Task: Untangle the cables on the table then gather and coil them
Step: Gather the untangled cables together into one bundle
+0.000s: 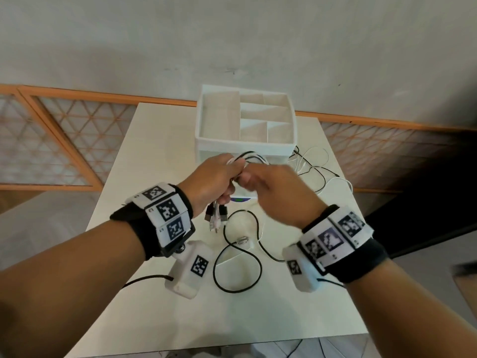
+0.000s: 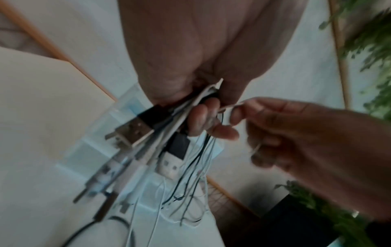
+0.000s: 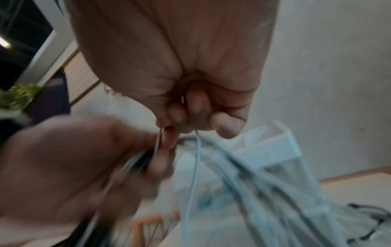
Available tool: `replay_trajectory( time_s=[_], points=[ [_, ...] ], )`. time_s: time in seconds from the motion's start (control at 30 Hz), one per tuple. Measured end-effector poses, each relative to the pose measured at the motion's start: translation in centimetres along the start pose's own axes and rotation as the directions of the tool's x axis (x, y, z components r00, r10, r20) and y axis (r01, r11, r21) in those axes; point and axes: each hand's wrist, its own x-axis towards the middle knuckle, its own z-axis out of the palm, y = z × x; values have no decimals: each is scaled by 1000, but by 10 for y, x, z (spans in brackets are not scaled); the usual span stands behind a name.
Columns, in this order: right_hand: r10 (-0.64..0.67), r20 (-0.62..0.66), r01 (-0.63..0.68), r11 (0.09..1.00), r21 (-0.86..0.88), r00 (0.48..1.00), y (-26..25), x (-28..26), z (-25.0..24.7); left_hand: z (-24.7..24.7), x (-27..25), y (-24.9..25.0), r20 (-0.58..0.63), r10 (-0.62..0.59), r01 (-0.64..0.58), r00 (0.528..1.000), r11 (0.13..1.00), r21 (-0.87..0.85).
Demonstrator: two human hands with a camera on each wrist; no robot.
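I see the bundle of cables (image 1: 218, 215) held up above the desk (image 1: 144, 293), its long axis running near-vertical: the USB plugs (image 2: 135, 128) hang down out of the fist toward me, while the loose black and white strands arch out the top and trail away to the right onto the desk. My left hand (image 1: 211, 179) has its grip clenched around the gathered cables. My right hand (image 1: 278, 189), touching the left, pinches a thin white strand (image 2: 230, 105) between its fingertips. More cable lies looped on the desk below both wrists, a black loop (image 1: 240, 267) nearest me. Behind the hands stands a white divided organiser box (image 1: 206, 140), its compartments facing up.
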Motion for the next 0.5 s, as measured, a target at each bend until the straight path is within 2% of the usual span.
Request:
replay_trajectory(
  time_s=[0.1, 0.13, 0.2, 0.23, 0.27, 0.33, 0.4, 0.5],
  points=[
    [133, -170, -136, 991, -5, 976, 20, 8, -39, -8, 2, -21, -2, -88, 88, 996, 993, 76],
    [182, -262, -191, 982, -7, 948, 33, 10, -51, -13, 3, -30, -25, -127, 128, 992, 989, 78],
    [263, -450, -279, 960, 32, 854, 59, 12, -66, -22, 2, -46, -95, -195, 202, 976, 977, 68],
    [294, -500, -314, 948, 45, 815, 71, 12, -66, -26, 1, -51, -126, -217, 226, 968, 972, 62],
    [329, -504, -350, 935, 56, 799, 78, 11, -64, -30, 0, -53, -145, -228, 238, 963, 970, 57],
    [426, -415, -442, 895, 64, 804, 79, 6, -55, -33, 0, -49, -149, -222, 231, 963, 972, 41],
    [446, -342, -469, 883, 17, 827, 65, -1, -40, -31, 1, -36, -123, -188, 193, 974, 981, 31],
    [255, -318, -313, 939, -145, 913, 24, -6, -15, -19, 2, -13, -56, -115, 119, 992, 989, 84]
  ],
)
